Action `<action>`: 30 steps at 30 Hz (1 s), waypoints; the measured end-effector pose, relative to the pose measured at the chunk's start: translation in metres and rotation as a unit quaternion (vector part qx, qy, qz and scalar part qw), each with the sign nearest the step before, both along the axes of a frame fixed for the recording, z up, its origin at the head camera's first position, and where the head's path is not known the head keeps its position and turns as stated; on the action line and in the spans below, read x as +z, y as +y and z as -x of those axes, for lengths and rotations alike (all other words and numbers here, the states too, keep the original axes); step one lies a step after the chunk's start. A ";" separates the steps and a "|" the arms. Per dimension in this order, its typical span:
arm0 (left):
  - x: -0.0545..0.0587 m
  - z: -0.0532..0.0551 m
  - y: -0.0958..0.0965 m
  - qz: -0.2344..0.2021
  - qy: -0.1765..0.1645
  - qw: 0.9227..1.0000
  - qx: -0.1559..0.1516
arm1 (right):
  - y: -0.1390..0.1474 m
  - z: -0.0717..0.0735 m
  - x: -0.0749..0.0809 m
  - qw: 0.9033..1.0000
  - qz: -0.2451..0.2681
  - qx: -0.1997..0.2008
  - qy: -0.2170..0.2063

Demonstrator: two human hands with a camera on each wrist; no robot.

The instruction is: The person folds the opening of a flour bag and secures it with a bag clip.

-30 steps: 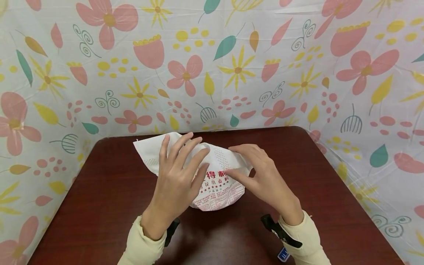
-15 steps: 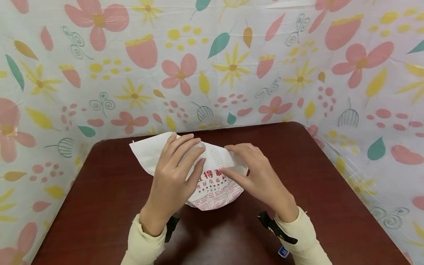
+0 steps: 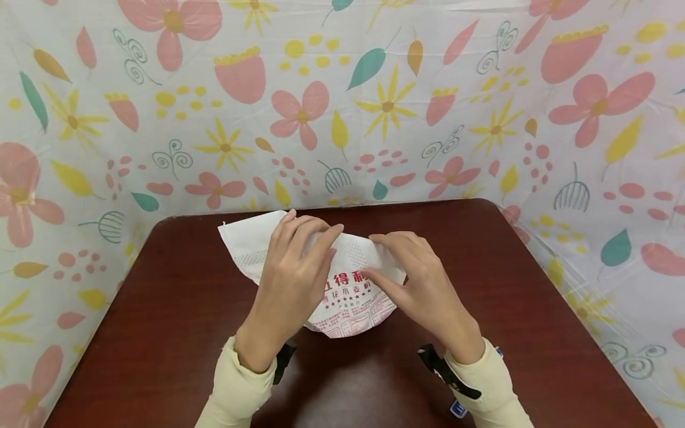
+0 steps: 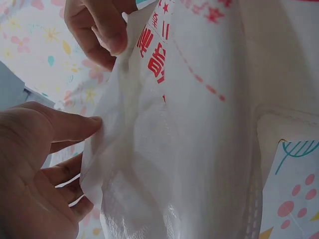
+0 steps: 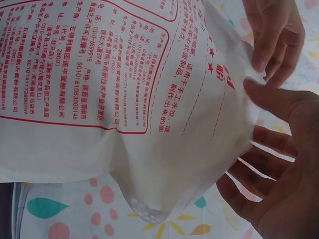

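A white flour bag (image 3: 348, 297) with red Chinese print stands on the table in the head view, its upper left side spread out as a flap. My left hand (image 3: 294, 279) grips the top edge from the left. In the left wrist view the thumb of that left hand (image 4: 42, 144) lies on one face of the bag (image 4: 199, 124), with fingers at the other side. My right hand (image 3: 423, 279) pinches the top edge from the right. The right wrist view has the right hand (image 5: 284, 164) with its thumb on the printed bag (image 5: 149, 99) and fingers partly behind it.
Dark red-brown table (image 3: 160, 333) surrounds the bag. A floral curtain (image 3: 332, 107) stands close behind and along both sides. Beside my right forearm lies a small blue and white object (image 3: 458, 409), mostly hidden by the sleeve. Black straps (image 3: 449, 373) circle the wrists.
My left hand's spread fingers have drawn together at the bag's edge, and the hand has shifted slightly right. The right hand keeps its hold; the bag stays about where it was.
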State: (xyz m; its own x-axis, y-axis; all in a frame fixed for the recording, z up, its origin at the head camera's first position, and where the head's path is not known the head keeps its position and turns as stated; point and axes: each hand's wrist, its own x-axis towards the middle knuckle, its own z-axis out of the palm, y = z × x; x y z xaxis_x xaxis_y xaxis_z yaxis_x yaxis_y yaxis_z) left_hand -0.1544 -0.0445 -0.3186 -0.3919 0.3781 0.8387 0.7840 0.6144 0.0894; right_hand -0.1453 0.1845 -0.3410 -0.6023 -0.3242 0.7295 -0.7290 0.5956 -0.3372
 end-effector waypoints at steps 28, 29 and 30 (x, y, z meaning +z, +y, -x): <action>-0.006 -0.001 0.005 0.003 0.011 1.000 0.027 | 0.013 0.003 -0.001 0.999 -0.023 -0.014 -0.046; -0.006 -0.001 0.005 0.004 0.012 1.000 0.027 | 0.014 0.003 -0.001 0.998 -0.024 -0.016 -0.051; -0.007 -0.001 0.005 0.005 0.014 1.000 0.027 | 0.015 0.003 -0.001 0.998 -0.025 -0.018 -0.057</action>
State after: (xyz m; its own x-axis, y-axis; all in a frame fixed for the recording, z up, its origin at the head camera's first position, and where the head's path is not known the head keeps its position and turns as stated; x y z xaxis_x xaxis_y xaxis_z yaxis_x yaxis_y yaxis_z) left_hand -0.1529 -0.0393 -0.3252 -0.3887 0.3644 0.8462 0.7512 0.6572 0.0621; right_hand -0.1478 0.1999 -0.3421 -0.6915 -0.3357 0.6396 -0.6663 0.6384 -0.3853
